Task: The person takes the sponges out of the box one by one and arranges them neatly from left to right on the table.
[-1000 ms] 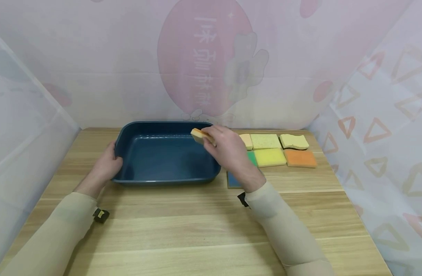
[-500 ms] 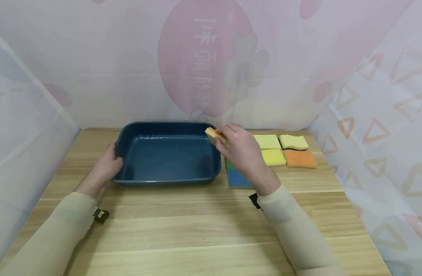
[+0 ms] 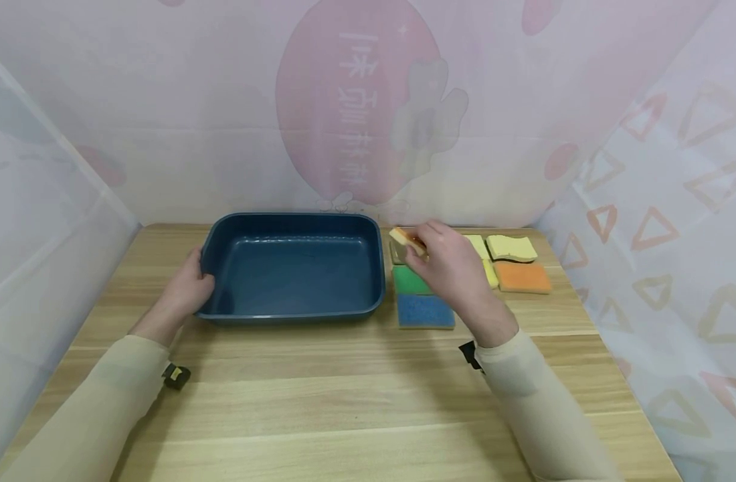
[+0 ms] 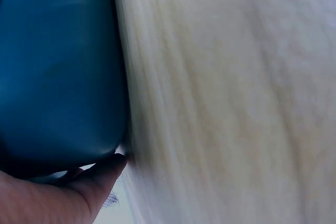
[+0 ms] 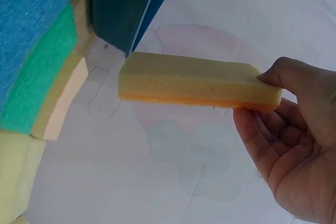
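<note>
My right hand [image 3: 455, 264] pinches a cream sponge with an orange scouring layer [image 5: 194, 82] by one end, thumb on the cream face and fingers under the orange side. It is raised above the rows of sponges, just right of a dark blue rectangular basin [image 3: 296, 315]. My left hand [image 3: 184, 284] grips the basin's left end; in the left wrist view its thumb [image 4: 105, 179] lies at the corner, and most of the other fingers are hidden. Below my right hand lie a green sponge [image 3: 411, 280] and a blue sponge [image 3: 425, 312].
Farther right lie an orange sponge [image 3: 522, 277], a wavy pale yellow sponge [image 3: 511, 248] and two yellowish ones, partly covered by my right hand. A peach-coloured sponge [image 5: 65, 98] sits beside the green one. Printed cloth walls [image 3: 211, 154] enclose the wooden table [image 3: 296, 402].
My right hand has moved right with the cream and orange sponge, from over the basin's right end to above the other sponges. The left hand and basin have stayed put.
</note>
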Tool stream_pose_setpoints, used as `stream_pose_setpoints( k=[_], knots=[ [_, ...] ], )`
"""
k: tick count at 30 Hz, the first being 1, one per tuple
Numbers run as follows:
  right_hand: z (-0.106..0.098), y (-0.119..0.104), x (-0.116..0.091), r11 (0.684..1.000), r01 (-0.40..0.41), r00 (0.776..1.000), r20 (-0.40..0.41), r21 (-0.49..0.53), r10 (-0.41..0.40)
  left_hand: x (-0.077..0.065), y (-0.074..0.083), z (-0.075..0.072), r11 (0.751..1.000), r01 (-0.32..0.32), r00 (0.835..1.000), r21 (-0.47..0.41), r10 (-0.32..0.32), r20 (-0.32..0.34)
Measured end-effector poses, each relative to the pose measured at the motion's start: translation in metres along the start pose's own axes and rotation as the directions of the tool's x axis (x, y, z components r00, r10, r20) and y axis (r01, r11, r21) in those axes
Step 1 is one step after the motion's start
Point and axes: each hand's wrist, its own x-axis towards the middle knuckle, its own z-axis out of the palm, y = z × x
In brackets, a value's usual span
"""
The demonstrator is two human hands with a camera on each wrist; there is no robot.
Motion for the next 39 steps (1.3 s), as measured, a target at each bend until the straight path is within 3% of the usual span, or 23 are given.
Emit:
stream_pose_setpoints(
  k=[16,25,39],
  knots=[
    [-0.019,0.036,-0.025,0.996,-0.075,0.997,0.03,-0.047,0.076,0.0,0.0,0.0,1.0,-0.01,1.0,-0.026,0.01,-0.003],
    [-0.028,0.051,-0.04,0.989,-0.128,0.987,0.091,-0.08,0.135,0.0,0.001,0.0,0.999,-0.03,1.0,-0.017,0.029,-0.004],
    [-0.029,0.079,-0.061,0.972,-0.197,0.953,0.209,-0.127,0.22,0.004,-0.007,0.004,0.999,-0.025,1.0,-0.045,0.024,-0.014]
  ],
)
